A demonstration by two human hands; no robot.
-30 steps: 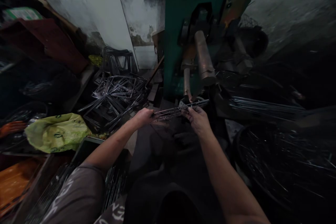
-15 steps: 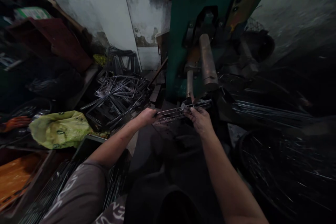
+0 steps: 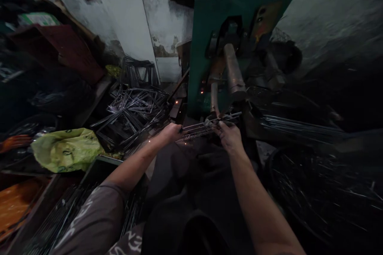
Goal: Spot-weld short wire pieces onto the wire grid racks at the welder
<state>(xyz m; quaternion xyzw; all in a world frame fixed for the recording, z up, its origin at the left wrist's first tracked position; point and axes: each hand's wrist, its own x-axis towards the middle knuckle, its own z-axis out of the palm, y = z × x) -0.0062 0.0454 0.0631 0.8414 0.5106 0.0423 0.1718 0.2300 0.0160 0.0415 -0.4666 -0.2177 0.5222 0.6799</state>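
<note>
Pointing its long axis toward two-thirty, the wire frame (image 3: 196, 130) slants gently. The left hand (image 3: 172, 132) grips its nine-o'clock end; the right hand (image 3: 229, 136) pinches it.

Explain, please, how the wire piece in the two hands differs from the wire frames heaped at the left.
The wire piece is held by the left hand and the right hand; no hand holds the heaped wire frames. The wire piece looks long and narrow, while the heaped wire frames lie tangled at many angles. Both show thin, metal-looking rods.
</note>
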